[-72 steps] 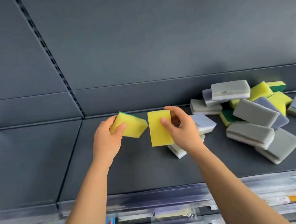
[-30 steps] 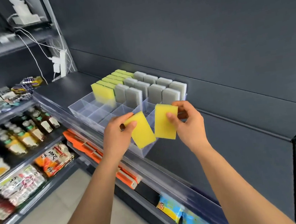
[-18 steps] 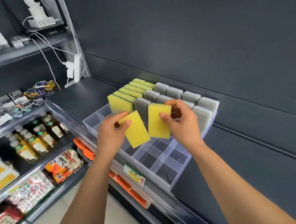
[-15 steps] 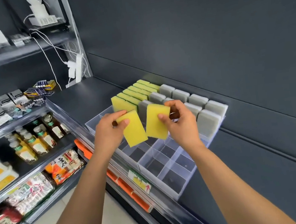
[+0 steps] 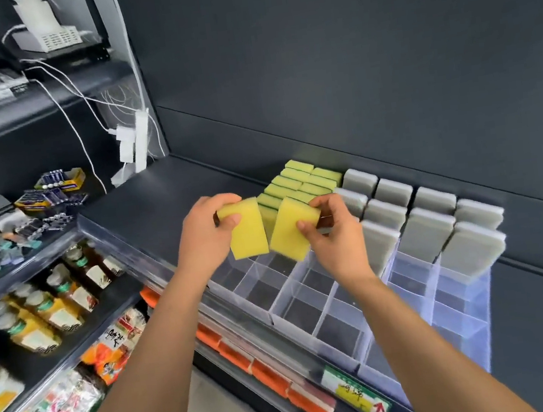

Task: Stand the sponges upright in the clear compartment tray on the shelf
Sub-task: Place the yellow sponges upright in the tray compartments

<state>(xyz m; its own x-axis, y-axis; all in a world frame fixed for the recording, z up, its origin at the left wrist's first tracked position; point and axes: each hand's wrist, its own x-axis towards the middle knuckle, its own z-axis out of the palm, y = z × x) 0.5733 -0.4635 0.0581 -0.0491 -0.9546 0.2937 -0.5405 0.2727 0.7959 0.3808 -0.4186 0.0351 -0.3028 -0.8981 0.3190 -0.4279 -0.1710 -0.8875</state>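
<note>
My left hand [image 5: 203, 237] grips a yellow sponge [image 5: 247, 229] by its top left corner. My right hand [image 5: 334, 235] pinches a second yellow sponge [image 5: 291, 232], tilted, just right of the first. Both sponges hang above the clear compartment tray [image 5: 314, 307] on the dark shelf. At the tray's back left stand several yellow-green sponges [image 5: 301, 181] upright. Several grey sponges [image 5: 420, 217] stand upright in the back right compartments. The front compartments below my hands hold nothing.
The dark shelf top [image 5: 146, 208] runs left of the tray. A clear front lip with a green and yellow label [image 5: 356, 391] edges the shelf. To the left are lower shelves with bottles [image 5: 47, 297] and snack packs [image 5: 115, 344], plus a power strip with white cables [image 5: 137, 140].
I turned from the loose sponge pile to the tray while carrying both yellow sponges. Over the last half second my hands moved nearer the tray and the right sponge tilted.
</note>
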